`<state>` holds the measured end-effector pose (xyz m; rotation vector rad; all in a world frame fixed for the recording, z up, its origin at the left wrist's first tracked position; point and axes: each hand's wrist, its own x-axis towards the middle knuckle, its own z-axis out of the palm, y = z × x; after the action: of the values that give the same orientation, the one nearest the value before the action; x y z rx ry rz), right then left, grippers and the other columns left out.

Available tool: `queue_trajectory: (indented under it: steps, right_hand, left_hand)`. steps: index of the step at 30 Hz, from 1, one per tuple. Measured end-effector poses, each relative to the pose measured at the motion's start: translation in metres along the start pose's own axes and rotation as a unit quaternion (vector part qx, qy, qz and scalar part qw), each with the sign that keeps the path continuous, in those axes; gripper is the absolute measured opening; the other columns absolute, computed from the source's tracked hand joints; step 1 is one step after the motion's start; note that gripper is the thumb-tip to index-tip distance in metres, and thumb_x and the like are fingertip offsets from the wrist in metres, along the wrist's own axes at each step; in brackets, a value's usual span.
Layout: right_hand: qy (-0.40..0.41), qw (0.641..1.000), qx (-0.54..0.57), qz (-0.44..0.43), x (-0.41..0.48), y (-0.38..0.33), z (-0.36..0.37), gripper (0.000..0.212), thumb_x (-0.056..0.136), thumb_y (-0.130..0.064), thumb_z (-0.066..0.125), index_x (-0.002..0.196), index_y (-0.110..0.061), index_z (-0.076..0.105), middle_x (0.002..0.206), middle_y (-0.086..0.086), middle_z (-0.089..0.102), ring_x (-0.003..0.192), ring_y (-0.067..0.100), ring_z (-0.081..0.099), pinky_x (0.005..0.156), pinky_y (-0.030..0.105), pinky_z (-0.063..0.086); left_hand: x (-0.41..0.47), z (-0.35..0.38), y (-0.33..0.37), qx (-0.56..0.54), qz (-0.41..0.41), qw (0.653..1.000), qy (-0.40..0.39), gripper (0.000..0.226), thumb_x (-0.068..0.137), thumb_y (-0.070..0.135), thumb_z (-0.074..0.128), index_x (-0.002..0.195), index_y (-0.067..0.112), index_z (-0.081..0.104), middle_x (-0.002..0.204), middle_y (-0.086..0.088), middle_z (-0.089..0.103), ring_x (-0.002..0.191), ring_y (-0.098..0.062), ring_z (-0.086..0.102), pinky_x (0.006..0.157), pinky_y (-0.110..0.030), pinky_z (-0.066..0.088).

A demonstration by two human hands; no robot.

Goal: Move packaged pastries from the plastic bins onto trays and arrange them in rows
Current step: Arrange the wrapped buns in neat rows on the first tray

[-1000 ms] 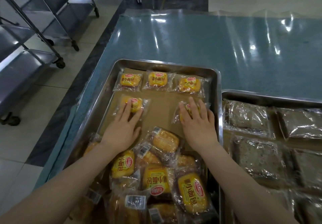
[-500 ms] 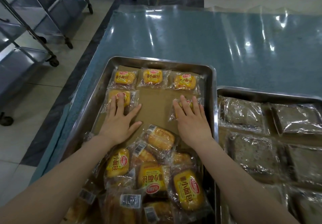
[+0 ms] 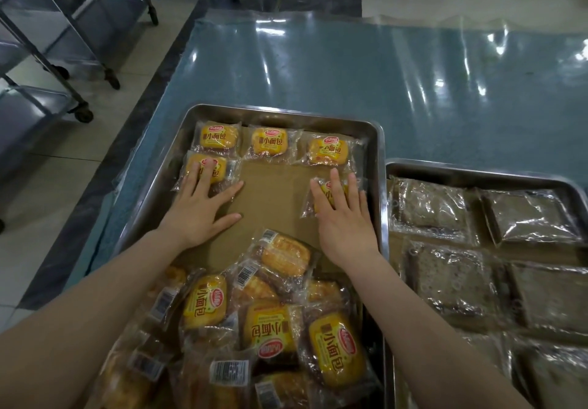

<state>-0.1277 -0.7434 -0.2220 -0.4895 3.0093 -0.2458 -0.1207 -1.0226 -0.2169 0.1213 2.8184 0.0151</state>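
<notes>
A steel tray [image 3: 280, 112] lined with brown paper holds three yellow packaged pastries in a far row: left [image 3: 217, 137], middle [image 3: 269, 142], right [image 3: 327, 151]. My left hand [image 3: 200, 205] lies flat with its fingertips on a fourth pastry [image 3: 219, 167] just below the far-left one. My right hand [image 3: 343, 214] presses flat on another pastry [image 3: 322, 195] near the tray's right wall, below the far-right one. A loose heap of several pastries [image 3: 270, 322] fills the tray's near end.
A second steel tray [image 3: 477, 173] at the right holds rows of dark pastries in clear wrap [image 3: 429, 208]. The table [image 3: 381, 74] is covered in shiny plastic film. Wheeled metal racks [image 3: 63, 42] stand on the tiled floor at the left.
Both hands slid their pastries away from me. The left pastry now sits right under the far-left one; the right pastry moved up toward the far-right one.
</notes>
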Motion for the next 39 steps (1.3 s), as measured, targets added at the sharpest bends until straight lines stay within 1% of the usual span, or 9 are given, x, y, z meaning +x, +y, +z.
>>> queue_trajectory:
  steps: [7, 11, 14, 19, 22, 25, 28, 34, 39]
  right_hand:
    - [0.024, 0.999, 0.044, -0.001, -0.004, -0.002, -0.005, 0.061, 0.100, -0.027, 0.034, 0.152, -0.024, 0.002, 0.160, 0.004, -0.007, 0.144, 0.023, -0.019, 0.116, 0.044, -0.008]
    - [0.108, 0.978, 0.176, 0.023, -0.015, -0.010, -0.019, 0.049, 0.099, -0.034, 0.037, 0.144, -0.015, 0.038, 0.152, 0.001, 0.033, 0.145, 0.018, 0.016, 0.118, 0.036, 0.012]
    - [0.156, 0.971, 0.181, 0.005, -0.030, -0.023, -0.022, 0.028, 0.093, -0.027, 0.051, 0.118, -0.019, 0.062, 0.124, -0.001, 0.056, 0.122, 0.020, 0.045, 0.105, 0.029, 0.029]
    - [-0.118, 0.975, 0.179, -0.052, -0.044, -0.054, -0.029, 0.061, 0.072, -0.066, 0.061, 0.125, -0.038, 0.052, 0.119, -0.014, 0.044, 0.115, 0.010, 0.033, 0.097, 0.030, 0.030]
    - [-0.119, 0.977, 0.166, -0.054, -0.034, -0.064, -0.033, 0.046, 0.078, -0.040, 0.069, 0.122, -0.032, 0.056, 0.112, -0.012, 0.055, 0.106, 0.010, 0.050, 0.092, 0.033, 0.047]
    - [-0.131, 0.943, 0.303, 0.034, -0.011, -0.068, -0.042, 0.025, 0.085, -0.021, 0.064, 0.110, -0.026, 0.063, 0.096, -0.018, 0.065, 0.092, 0.005, 0.062, 0.079, 0.026, 0.054]
    - [-0.136, 0.959, 0.245, 0.040, 0.015, -0.079, -0.047, 0.030, 0.092, -0.024, 0.056, 0.122, -0.024, 0.058, 0.109, -0.010, 0.066, 0.095, 0.009, 0.062, 0.079, 0.027, 0.053]
    - [0.101, 0.990, 0.093, 0.007, -0.003, -0.103, -0.033, 0.036, 0.089, -0.026, 0.058, 0.125, -0.025, 0.055, 0.126, -0.002, 0.053, 0.117, 0.019, 0.045, 0.097, 0.034, 0.037]
    - [-0.075, 0.996, 0.025, -0.033, -0.015, -0.107, -0.010, 0.055, 0.097, -0.032, 0.044, 0.148, -0.026, 0.027, 0.156, 0.002, 0.023, 0.144, 0.030, 0.014, 0.115, 0.041, 0.019]
  left_hand:
    - [-0.014, 0.009, 0.010, -0.037, 0.001, 0.997, 0.062, 0.074, 0.087, 0.062, 0.029, 0.140, 0.045, -0.020, 0.145, -0.003, -0.042, 0.133, -0.024, -0.038, 0.109, -0.043, -0.015]
    - [-0.034, 0.009, 0.011, -0.070, 0.003, 0.993, 0.100, 0.080, 0.091, 0.051, 0.043, 0.143, 0.043, -0.018, 0.150, 0.003, -0.034, 0.137, -0.018, -0.021, 0.111, -0.040, 0.000]
    - [-0.056, 0.022, 0.014, -0.090, 0.022, 0.991, 0.094, 0.074, 0.092, 0.049, 0.039, 0.145, 0.042, -0.012, 0.152, 0.004, -0.028, 0.139, -0.017, -0.008, 0.112, -0.040, 0.011]
    - [-0.066, 0.036, 0.019, -0.048, 0.062, 0.993, 0.091, 0.057, 0.098, 0.045, 0.026, 0.148, 0.031, 0.004, 0.157, -0.003, -0.007, 0.145, -0.020, -0.006, 0.115, -0.032, -0.007]
    - [-0.063, 0.037, 0.018, -0.058, 0.052, 0.994, 0.081, 0.057, 0.098, 0.047, 0.025, 0.149, 0.032, 0.005, 0.157, -0.001, -0.007, 0.145, -0.018, -0.006, 0.114, -0.032, -0.008]
    - [-0.064, 0.038, 0.018, -0.071, 0.053, 0.993, 0.075, 0.058, 0.097, 0.049, 0.022, 0.149, 0.033, 0.004, 0.156, 0.001, -0.008, 0.144, -0.016, -0.008, 0.114, -0.032, -0.009]
    - [-0.063, 0.038, 0.018, -0.078, 0.056, 0.993, 0.076, 0.059, 0.096, 0.050, 0.021, 0.149, 0.031, 0.003, 0.156, 0.002, -0.009, 0.142, -0.014, -0.010, 0.114, -0.033, -0.009]
    - [-0.060, 0.041, 0.017, -0.071, 0.043, 0.993, 0.084, 0.070, 0.095, 0.052, 0.020, 0.150, 0.017, -0.006, 0.157, 0.000, -0.010, 0.143, -0.013, -0.010, 0.116, -0.033, -0.009]
    - [-0.053, 0.046, 0.018, -0.049, 0.033, 0.995, 0.082, 0.073, 0.094, 0.054, 0.015, 0.146, 0.016, -0.018, 0.152, 0.001, -0.025, 0.137, -0.011, -0.024, 0.114, -0.035, -0.014]
